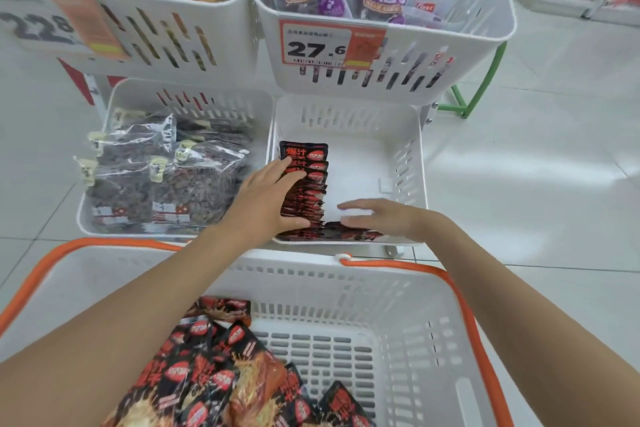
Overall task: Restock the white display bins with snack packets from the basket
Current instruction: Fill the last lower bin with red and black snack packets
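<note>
A white basket [398, 291] with orange handles sits nearest me, holding several black-and-red snack packets [221, 367] in its left half. Beyond it stands a lower white display bin [398, 135] with a row of the same black-and-red packets [311, 166] stacked along its left side. My left hand [266, 198] rests flat with straight fingers on that row. My right hand [381, 217] lies flat, fingers extended, over packets at the bin's front edge [346, 235]. Neither hand curls round a packet.
To the left, another low white bin [145, 94] holds clear bags of dark dried fruit [162, 177]. Two upper bins carry price tags: one with orange snacks [180, 31], one with purple packets [450, 55]. Pale tiled floor [540, 156] lies to the right.
</note>
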`<act>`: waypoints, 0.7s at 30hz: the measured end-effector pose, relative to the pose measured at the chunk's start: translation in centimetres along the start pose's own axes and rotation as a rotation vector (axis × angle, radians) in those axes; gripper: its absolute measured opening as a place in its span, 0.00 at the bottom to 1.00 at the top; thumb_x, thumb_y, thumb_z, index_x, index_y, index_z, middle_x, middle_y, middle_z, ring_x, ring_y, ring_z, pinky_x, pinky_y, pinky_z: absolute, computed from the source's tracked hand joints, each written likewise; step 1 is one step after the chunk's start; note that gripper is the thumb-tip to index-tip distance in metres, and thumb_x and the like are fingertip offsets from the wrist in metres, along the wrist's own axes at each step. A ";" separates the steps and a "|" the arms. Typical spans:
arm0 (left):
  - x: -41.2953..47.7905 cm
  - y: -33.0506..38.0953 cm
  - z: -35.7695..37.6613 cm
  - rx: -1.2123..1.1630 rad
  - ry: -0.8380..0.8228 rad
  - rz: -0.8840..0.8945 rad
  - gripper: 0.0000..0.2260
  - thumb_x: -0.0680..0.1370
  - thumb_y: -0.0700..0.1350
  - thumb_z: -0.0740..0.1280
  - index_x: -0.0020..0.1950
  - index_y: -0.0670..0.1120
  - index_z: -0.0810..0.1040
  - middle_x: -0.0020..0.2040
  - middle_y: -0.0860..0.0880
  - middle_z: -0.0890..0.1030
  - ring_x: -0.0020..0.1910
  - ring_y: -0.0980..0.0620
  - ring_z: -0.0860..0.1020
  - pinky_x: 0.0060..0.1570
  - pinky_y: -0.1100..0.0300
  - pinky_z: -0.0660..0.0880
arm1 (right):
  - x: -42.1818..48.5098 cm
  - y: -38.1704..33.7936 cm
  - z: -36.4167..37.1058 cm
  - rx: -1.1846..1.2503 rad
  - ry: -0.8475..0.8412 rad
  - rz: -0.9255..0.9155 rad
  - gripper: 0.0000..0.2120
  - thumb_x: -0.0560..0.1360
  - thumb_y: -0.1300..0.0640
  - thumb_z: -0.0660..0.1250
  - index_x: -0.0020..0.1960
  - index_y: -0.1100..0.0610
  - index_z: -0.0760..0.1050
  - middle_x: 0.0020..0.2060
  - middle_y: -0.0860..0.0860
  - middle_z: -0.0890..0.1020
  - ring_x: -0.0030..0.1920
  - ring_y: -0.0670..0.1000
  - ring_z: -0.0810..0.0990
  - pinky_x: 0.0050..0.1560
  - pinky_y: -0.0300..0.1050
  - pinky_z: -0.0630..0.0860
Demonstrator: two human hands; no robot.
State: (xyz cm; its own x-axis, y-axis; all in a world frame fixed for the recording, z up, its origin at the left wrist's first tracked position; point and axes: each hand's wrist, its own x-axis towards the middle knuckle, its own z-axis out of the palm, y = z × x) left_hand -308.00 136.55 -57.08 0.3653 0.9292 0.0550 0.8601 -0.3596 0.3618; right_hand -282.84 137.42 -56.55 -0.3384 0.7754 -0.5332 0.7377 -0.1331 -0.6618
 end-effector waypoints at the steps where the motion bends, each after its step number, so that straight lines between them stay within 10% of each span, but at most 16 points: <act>1: -0.4 0.3 -0.5 -0.024 0.004 -0.016 0.39 0.72 0.62 0.71 0.79 0.53 0.59 0.80 0.50 0.53 0.79 0.50 0.49 0.76 0.49 0.47 | -0.8 -0.6 0.1 0.032 0.169 -0.045 0.20 0.74 0.39 0.68 0.64 0.40 0.74 0.69 0.43 0.72 0.65 0.45 0.71 0.67 0.42 0.66; 5: -4.0 2.4 -2.5 -0.152 0.065 -0.033 0.31 0.74 0.56 0.73 0.74 0.50 0.69 0.71 0.49 0.72 0.69 0.48 0.68 0.69 0.53 0.64 | -6.1 -4.5 3.7 0.225 0.545 -0.273 0.10 0.75 0.54 0.71 0.55 0.45 0.78 0.56 0.45 0.78 0.52 0.46 0.80 0.53 0.45 0.77; 11: -14.4 0.8 -5.3 -0.279 0.130 -0.082 0.13 0.75 0.48 0.73 0.57 0.50 0.77 0.46 0.56 0.75 0.39 0.54 0.74 0.43 0.54 0.75 | -11.1 -7.7 13.8 0.253 0.200 -0.276 0.06 0.75 0.58 0.70 0.52 0.51 0.80 0.48 0.51 0.82 0.47 0.51 0.81 0.48 0.42 0.76; 17: -23.5 -4.3 -5.7 -0.344 0.018 -0.405 0.15 0.74 0.50 0.74 0.56 0.49 0.76 0.48 0.52 0.78 0.41 0.53 0.77 0.46 0.54 0.76 | -7.4 -7.1 25.5 0.133 -0.156 0.062 0.41 0.73 0.42 0.71 0.78 0.54 0.55 0.75 0.54 0.63 0.71 0.57 0.68 0.67 0.50 0.69; 19: -25.2 -5.2 -5.6 -0.346 -0.003 -0.467 0.15 0.74 0.49 0.74 0.58 0.49 0.76 0.52 0.49 0.78 0.43 0.52 0.77 0.48 0.53 0.77 | -6.4 -8.1 28.4 0.182 -0.160 0.130 0.50 0.73 0.38 0.68 0.79 0.55 0.39 0.75 0.56 0.63 0.71 0.58 0.69 0.63 0.49 0.70; 21: -26.4 -5.6 -5.5 -0.390 0.001 -0.527 0.16 0.75 0.48 0.73 0.61 0.47 0.76 0.55 0.49 0.77 0.45 0.51 0.77 0.49 0.54 0.77 | -5.2 -8.8 30.9 0.055 -0.064 0.172 0.52 0.70 0.32 0.67 0.79 0.57 0.44 0.70 0.59 0.70 0.66 0.58 0.74 0.60 0.52 0.74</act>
State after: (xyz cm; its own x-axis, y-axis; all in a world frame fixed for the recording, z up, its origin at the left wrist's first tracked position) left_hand -324.41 114.53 -55.49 -0.0708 0.9727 -0.2210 0.7314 0.2013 0.6516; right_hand -305.63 115.43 -64.25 -0.2477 0.6980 -0.6719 0.7553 -0.2952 -0.5851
